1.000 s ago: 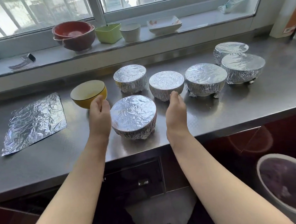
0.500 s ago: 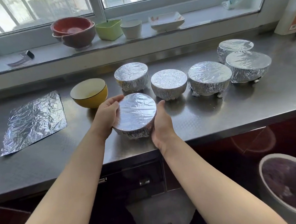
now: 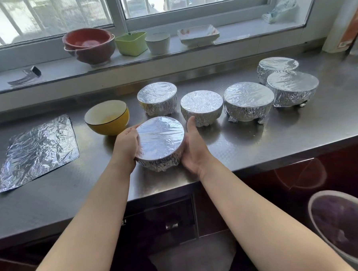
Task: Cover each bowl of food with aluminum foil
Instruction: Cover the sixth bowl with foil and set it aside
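Both hands cup the nearest foil-covered bowl [image 3: 161, 143] from either side. The left hand [image 3: 126, 145] wraps its fingers [image 3: 130, 130] around the left wall, thumb along the rim; the right hand [image 3: 194, 149] presses its palm against the right wall with its fingers curled behind the bowl. The bowl looks tipped slightly toward the camera, though I cannot tell whether it is lifted off the steel surface [image 3: 246, 140].

This step appears to be finishing that bowl, either smoothing the foil or moving it.

Just beyond the left fingers stands the one uncovered yellow bowl [image 3: 107, 118], and farther left lies a loose foil sheet [image 3: 40, 150]. Beyond the right fingers sit five more wrapped bowls [image 3: 248, 100].

The next move likely calls for releasing this bowl, then laying the sheet over the yellow bowl and crimping its edges.
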A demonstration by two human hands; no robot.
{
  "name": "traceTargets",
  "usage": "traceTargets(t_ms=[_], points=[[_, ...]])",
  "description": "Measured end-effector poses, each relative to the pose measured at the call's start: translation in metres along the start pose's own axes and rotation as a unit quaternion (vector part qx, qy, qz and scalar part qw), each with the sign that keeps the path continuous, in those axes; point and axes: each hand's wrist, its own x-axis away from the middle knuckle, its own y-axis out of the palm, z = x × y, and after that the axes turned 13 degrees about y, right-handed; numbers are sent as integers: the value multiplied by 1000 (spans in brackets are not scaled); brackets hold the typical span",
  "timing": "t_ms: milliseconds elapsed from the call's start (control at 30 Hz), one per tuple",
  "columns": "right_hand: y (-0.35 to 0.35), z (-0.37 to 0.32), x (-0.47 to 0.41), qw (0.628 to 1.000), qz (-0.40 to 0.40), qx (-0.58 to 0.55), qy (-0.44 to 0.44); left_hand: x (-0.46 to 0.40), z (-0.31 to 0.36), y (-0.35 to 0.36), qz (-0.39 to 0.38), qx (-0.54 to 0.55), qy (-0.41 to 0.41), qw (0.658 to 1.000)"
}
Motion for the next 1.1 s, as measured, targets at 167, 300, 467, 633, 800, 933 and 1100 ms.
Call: traceTargets(t_ms=[167,300,467,633,800,933,1100], points=[[-9,-18,10,997,82,9,-12,-3,-6,-13,22,23,-24,999],[-14,-15,16,984,164,44,-55,0,-8,-15,33,23,-32,999],[7,7,19,990,110,84,-42,9,1,-9,39,48,-28,998],[4,13,10,993,73,95,-4,24,13,-1,39,92,-33,994],[-3,1,9,981,109,160,-26,37,26,13,68,120,-41,990],[-4,-1,6,964,189,162,-94,31,16,16,94,127,-73,985],[1,14,12,975,174,25,-139,36,0,25,101,181,-80,975]])
